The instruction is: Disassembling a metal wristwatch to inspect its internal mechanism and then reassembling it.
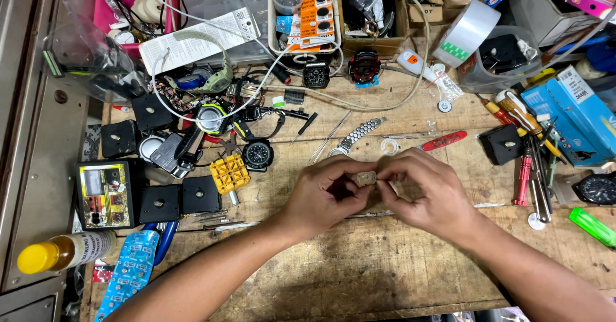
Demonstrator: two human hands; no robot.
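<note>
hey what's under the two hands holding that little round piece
Bare wooden workbench lies beneath the left hand and right hand. Their fingers hide most of the small round piece.

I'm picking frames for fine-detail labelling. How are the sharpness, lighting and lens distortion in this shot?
Head view: even overhead light, soft shadows under the left hand and right hand; the small round part pinched between them is sharp but too small to identify; mild glare on the tape roll; the wooden bench edges bow slightly from the wide lens.

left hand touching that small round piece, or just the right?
Touching. The head view shows the left hand and right hand both pinching the small round metal piece between their fingertips, no gap visible.
</note>
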